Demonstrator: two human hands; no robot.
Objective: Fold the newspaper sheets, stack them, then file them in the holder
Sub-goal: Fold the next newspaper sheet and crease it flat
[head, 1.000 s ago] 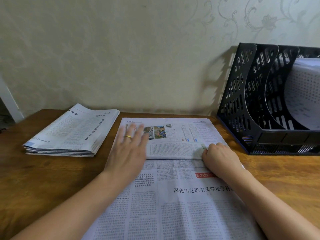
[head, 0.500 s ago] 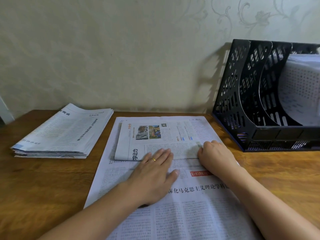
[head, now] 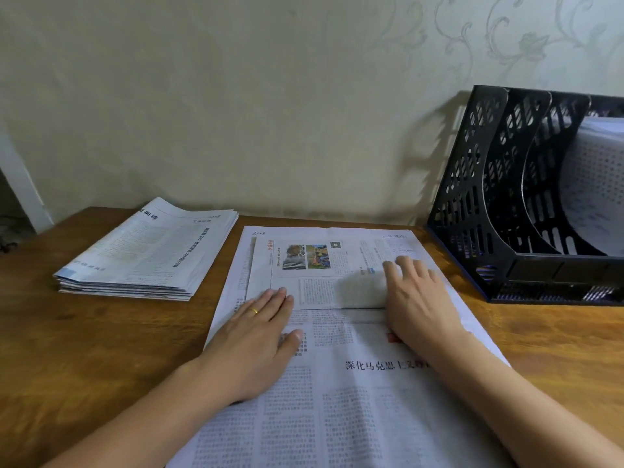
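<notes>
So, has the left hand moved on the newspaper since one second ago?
Yes. The left hand came back toward the person, off the folded flap, and now presses at the flap's near left edge.

The wooden desk (head: 84,349) runs brown and grainy up to the wall at 12 o'clock. Three things lie directly on it. At 10 o'clock sits a stack of folded newspapers (head: 152,255), its edges roughly squared. In the middle, running from 12 down to 6 o'clock, lies an open newspaper sheet (head: 354,400) with its far part folded back toward the near side. At 2 o'clock stands a black perforated file holder (head: 489,197), just beside the sheet's far right corner, with white paper in one compartment.
</notes>
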